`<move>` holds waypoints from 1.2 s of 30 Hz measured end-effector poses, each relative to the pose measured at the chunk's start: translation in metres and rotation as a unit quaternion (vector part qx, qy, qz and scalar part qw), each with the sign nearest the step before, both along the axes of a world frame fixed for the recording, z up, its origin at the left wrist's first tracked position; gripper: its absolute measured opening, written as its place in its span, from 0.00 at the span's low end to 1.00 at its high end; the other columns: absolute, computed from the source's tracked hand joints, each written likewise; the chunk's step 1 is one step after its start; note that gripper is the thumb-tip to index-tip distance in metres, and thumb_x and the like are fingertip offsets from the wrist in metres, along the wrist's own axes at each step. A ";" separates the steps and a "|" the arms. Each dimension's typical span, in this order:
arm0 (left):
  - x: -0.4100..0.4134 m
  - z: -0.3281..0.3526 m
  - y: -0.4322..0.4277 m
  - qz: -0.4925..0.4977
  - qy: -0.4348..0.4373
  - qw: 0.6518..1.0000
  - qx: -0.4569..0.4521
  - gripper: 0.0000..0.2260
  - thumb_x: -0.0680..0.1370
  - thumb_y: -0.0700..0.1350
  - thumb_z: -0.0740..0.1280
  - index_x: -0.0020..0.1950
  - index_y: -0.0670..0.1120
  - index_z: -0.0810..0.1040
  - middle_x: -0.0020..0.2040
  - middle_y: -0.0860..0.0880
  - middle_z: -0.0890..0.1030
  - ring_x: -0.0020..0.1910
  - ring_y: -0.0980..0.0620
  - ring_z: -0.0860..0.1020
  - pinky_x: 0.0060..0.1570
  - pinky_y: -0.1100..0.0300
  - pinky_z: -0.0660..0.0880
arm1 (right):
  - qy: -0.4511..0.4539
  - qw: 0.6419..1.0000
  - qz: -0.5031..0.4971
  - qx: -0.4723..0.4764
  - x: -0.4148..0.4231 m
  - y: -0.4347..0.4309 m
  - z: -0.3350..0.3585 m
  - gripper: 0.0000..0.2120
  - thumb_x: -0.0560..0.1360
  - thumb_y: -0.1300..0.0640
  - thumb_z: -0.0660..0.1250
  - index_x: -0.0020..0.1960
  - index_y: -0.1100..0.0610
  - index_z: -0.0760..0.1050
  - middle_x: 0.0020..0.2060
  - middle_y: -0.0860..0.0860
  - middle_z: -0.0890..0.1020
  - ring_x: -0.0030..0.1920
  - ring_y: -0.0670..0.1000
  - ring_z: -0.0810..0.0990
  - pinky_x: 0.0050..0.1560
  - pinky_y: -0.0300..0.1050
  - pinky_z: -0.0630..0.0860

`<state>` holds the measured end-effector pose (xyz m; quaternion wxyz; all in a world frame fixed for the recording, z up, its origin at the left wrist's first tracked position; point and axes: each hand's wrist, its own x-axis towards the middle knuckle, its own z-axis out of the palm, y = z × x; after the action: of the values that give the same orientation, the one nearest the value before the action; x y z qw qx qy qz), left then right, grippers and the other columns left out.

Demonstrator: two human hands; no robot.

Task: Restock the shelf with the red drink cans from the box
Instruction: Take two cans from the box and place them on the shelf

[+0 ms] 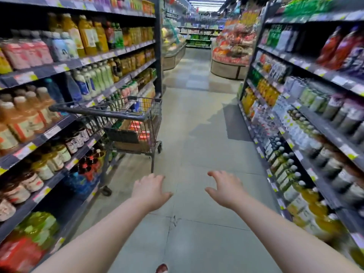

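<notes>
Approach to the stock is the step in hand, as we judge it. Our left hand (pixel 150 191) and right hand (pixel 224 191) reach forward over the tiled floor (pixel 197 146), palms down, fingers spread and relaxed, holding nothing and apart from each other. The shopping cart (pixel 151 125) stands ahead on the left, close against the left-hand drink shelving (pixel 65 67), and neither hand touches it. Inside its wire basket sits a cardboard box (pixel 136 146), and red cans (pixel 138 128) appear to lie in it, though blur prevents us from telling single cans apart. No can is in either hand, so we judge that the restocking has much left to do. To do this step well, we close on the cart from the side of its handle (pixel 94 112), stop with the box within easy reach, and lower the hands into the basket from above. We take each can by its side wall, upright, because a smooth cylinder is likely to slip from a loose grasp. We cannot tell from this view which shelf slot is meant for the red cans, so we confirm it before lifting.
</notes>
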<state>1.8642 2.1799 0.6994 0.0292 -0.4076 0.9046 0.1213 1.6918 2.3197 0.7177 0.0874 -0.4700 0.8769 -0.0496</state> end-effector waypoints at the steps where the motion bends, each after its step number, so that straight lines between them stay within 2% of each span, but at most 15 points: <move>1: -0.018 -0.002 -0.016 -0.009 -0.003 1.000 0.003 0.30 0.73 0.63 0.62 0.72 0.52 0.63 0.70 0.48 0.69 0.68 0.46 0.67 0.68 0.49 0.64 | 0.002 1.000 -0.008 0.002 -0.015 -0.012 0.000 0.26 0.75 0.44 0.60 0.70 0.49 0.63 0.68 0.50 0.70 0.68 0.55 0.68 0.65 0.49 0.63; 9: -0.141 0.006 -0.148 -0.058 -0.014 0.998 -0.011 0.30 0.73 0.62 0.62 0.71 0.50 0.64 0.68 0.47 0.70 0.67 0.45 0.68 0.67 0.49 0.65 | -0.018 0.998 -0.055 0.006 -0.125 -0.122 0.006 0.25 0.75 0.45 0.61 0.70 0.49 0.63 0.67 0.51 0.70 0.67 0.55 0.68 0.65 0.49 0.64; 16: -0.220 -0.007 -0.227 -0.064 -0.024 0.998 0.014 0.29 0.74 0.62 0.62 0.71 0.51 0.64 0.69 0.48 0.69 0.68 0.46 0.68 0.66 0.51 0.65 | -0.043 0.997 -0.059 0.032 -0.218 -0.202 -0.004 0.25 0.75 0.46 0.61 0.70 0.49 0.63 0.68 0.49 0.70 0.68 0.54 0.68 0.66 0.49 0.64; 19: -0.251 -0.017 -0.267 -0.031 -0.020 0.999 0.037 0.28 0.74 0.61 0.63 0.71 0.50 0.65 0.68 0.47 0.69 0.67 0.45 0.69 0.64 0.52 0.68 | -0.048 0.997 -0.049 0.034 -0.267 -0.246 -0.013 0.25 0.74 0.46 0.61 0.70 0.49 0.63 0.68 0.50 0.70 0.68 0.55 0.68 0.65 0.49 0.64; 26: -0.337 -0.027 -0.365 0.079 -0.025 0.996 0.040 0.24 0.73 0.61 0.63 0.65 0.52 0.68 0.62 0.48 0.73 0.62 0.46 0.72 0.57 0.53 0.72 | -0.068 0.996 0.036 0.043 -0.392 -0.371 -0.020 0.26 0.75 0.45 0.61 0.71 0.49 0.61 0.69 0.50 0.69 0.69 0.55 0.66 0.66 0.49 0.63; 31: -0.390 -0.022 -0.417 0.131 -0.021 0.991 0.014 0.17 0.72 0.61 0.63 0.53 0.50 0.72 0.54 0.49 0.76 0.55 0.46 0.75 0.51 0.53 0.74 | -0.064 0.990 0.109 0.066 -0.463 -0.454 -0.015 0.27 0.75 0.46 0.61 0.71 0.51 0.61 0.69 0.51 0.68 0.69 0.55 0.67 0.68 0.49 0.64; 36: -0.394 -0.030 -0.467 0.183 -0.038 0.982 -0.007 0.21 0.72 0.63 0.63 0.58 0.52 0.73 0.55 0.50 0.77 0.56 0.47 0.75 0.52 0.54 0.74 | -0.076 0.977 0.184 0.071 -0.478 -0.546 -0.023 0.26 0.75 0.48 0.61 0.71 0.52 0.62 0.69 0.52 0.69 0.69 0.55 0.67 0.68 0.50 0.63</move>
<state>1.4707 1.7132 0.6696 0.0383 -0.5710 0.8137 0.1023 1.2141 1.7736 0.6952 0.1943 -0.6109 0.7674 -0.0061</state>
